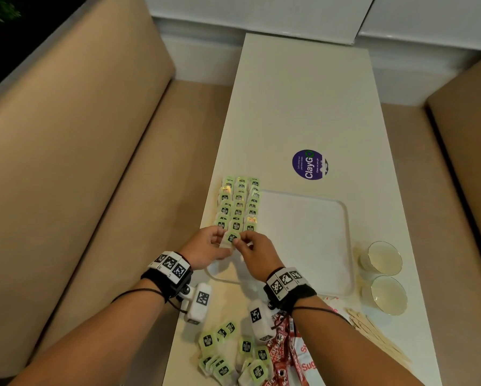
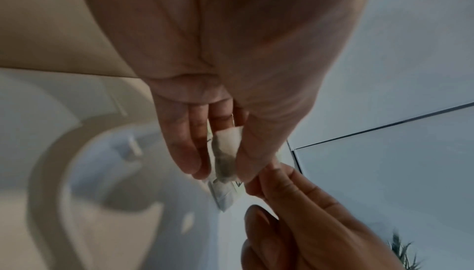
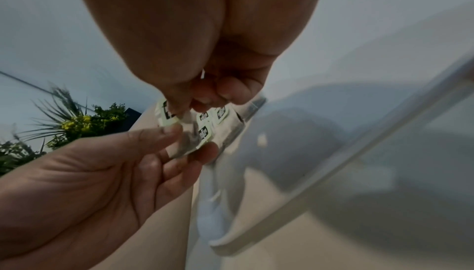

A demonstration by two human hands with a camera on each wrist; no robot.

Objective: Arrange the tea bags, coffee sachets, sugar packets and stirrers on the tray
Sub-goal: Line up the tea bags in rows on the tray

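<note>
We see both hands meeting over the near left part of the white tray [image 1: 345, 246], and between them they hold one tea bag [image 1: 230, 238] with a green label. The left hand [image 1: 206, 250] has its fingers bent, and its thumb and fingers pinch the left side of the bag; in the left wrist view the white pouch [image 2: 227, 152] lies between the thumb and the fingers. The right hand [image 1: 254, 253] is curled more tightly, and its thumb and forefinger pinch the right edge of the same bag, at the label. In the right wrist view the label [image 3: 166, 112] is under the right fingertips [image 3: 202, 106], and the left fingers [image 3: 164, 132] touch the pouch from below.

Just beyond the hands, three rows of tea bags [image 1: 238, 203] lie along the left side of the tray, overlapping one after another. Behind the wrists, nearer to us, a loose heap of tea bags [image 1: 228, 355] lies on the surface [image 1: 303, 93]. To the right of this heap, under the right forearm, are red coffee sachets [image 1: 282, 344] and white sugar packets [image 1: 307, 360]. Further right lie the wooden stirrers [image 1: 373, 332], and beyond them, at the right of the tray, stand two glass cups [image 1: 384, 259].
</note>
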